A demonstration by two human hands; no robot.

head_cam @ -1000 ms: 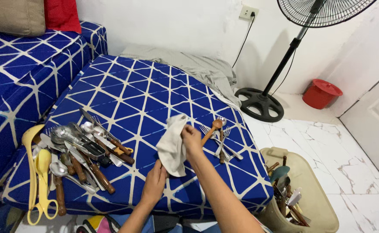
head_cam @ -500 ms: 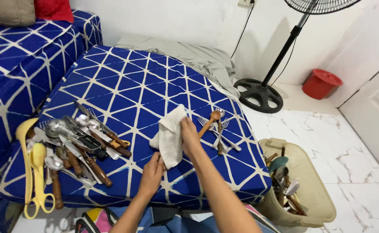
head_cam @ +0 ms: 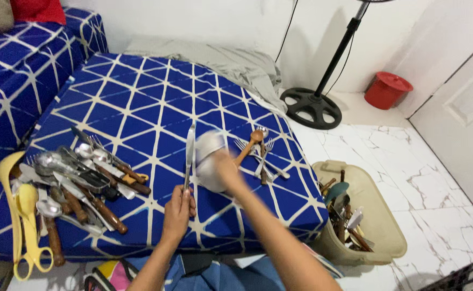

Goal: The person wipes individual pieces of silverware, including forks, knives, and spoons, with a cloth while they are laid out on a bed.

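My left hand (head_cam: 178, 209) grips the handle of a metal table knife (head_cam: 189, 153), its blade pointing up and away over the blue patterned cushion (head_cam: 139, 102). My right hand (head_cam: 224, 168), blurred with motion, holds a bunched white cloth (head_cam: 208, 156) just right of the blade. A small group of forks and a wooden spoon (head_cam: 257, 151) lies on the cushion to the right of the cloth. A large heap of cutlery with wooden handles (head_cam: 80, 183) lies to the left.
Yellow tongs (head_cam: 23, 226) rest at the cushion's left edge. A beige tub (head_cam: 374, 226) with more utensils stands on the marble floor at right. Behind are a fan stand (head_cam: 312, 105), a red bucket (head_cam: 387, 89), grey fabric (head_cam: 231, 59) and a white door.
The knife has come out of the cloth and now stands bare in my left hand. My right hand with the cloth has moved off the blade. The view shifted forward.
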